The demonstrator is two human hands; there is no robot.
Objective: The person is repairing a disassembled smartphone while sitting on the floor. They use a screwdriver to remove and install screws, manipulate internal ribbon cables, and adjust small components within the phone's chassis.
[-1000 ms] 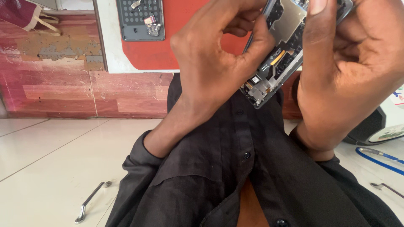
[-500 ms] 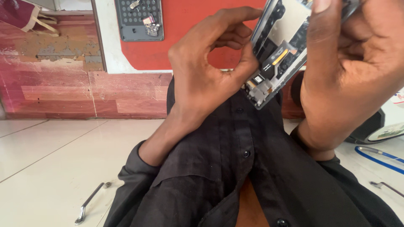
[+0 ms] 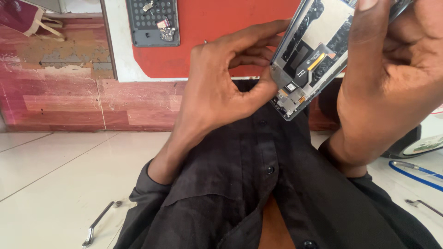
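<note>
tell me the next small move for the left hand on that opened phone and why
Probably a gentle thumb press or lift at the lower corner of the opened phone. The left hand already pinches that edge beside the exposed orange flex cable and connectors, while the right hand grips the frame from the other side, steadying it.

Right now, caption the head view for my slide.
Both hands, left hand and right hand, hold an opened phone with exposed internals above a dark shirt, red mat behind.
</note>
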